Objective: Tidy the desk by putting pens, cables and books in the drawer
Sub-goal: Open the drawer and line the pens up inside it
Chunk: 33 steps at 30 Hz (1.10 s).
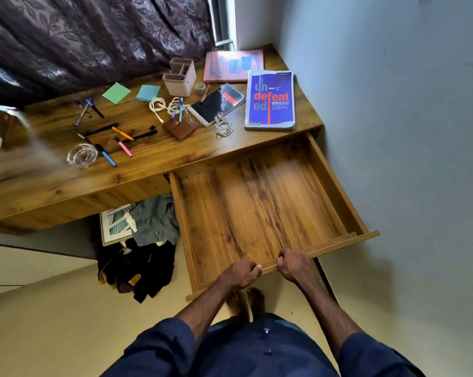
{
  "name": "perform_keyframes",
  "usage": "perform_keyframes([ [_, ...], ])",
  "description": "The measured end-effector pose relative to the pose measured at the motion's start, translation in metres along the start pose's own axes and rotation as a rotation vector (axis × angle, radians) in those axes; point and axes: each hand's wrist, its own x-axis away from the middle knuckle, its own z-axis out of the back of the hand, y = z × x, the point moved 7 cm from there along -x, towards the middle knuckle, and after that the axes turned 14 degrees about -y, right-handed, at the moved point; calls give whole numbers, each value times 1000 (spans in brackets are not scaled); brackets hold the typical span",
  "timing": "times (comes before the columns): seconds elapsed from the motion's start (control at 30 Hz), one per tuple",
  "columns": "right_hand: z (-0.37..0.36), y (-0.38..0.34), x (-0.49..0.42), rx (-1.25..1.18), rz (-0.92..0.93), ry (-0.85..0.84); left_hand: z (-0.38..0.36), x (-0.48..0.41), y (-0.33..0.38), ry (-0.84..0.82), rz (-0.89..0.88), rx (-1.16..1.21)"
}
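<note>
Drawer (260, 210): pulled fully out from under the counter (153, 161), wood bottom bare; you stand at its front panel.
Left hand (240, 273): your fingers (257, 268) are curled tight over the drawer's front edge.
Right hand (292, 263): gripping the same edge just beside the left hand, fingers closed on it.
Books: blue book (270, 100) lies on the counter just behind the drawer; dark notebook (217, 103) beside it; pink book (234, 66) farther back.
Cables: white cables (224, 126) coiled near the dark notebook, behind the drawer.
Pens: scattered pens (106, 155) well off to the drawer's left on the counter, near a glass bowl (81, 155).
Beige organiser (180, 77): upright, far behind the drawer.
</note>
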Motion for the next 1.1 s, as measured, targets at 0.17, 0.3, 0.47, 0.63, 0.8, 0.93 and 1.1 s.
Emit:
perform_keyframes([
  [0.17, 1, -9, -3, 41, -43, -38, 0, 11, -13, 43, -10, 9],
  [0.3, -4, -30, -7, 11, -9, -47, 17, 27, -35, 147, -21, -5],
  [0.47, -7, -97, -15, -50, 112, -12, 71, 58, -61, 361, -129, 11],
  [0.63, 3, -186, -26, -107, 193, 75, 142, 87, -111, 602, -188, 53],
  [0.8, 17, -280, -24, -160, 269, 221, 212, 122, -188, 703, -228, 39],
  [0.93, 18, -347, -25, -226, 276, 289, 270, 156, -244, 736, -201, 12],
  [1.1, 15, -412, -26, -293, 364, 278, 331, 186, -297, 812, -140, 56],
])
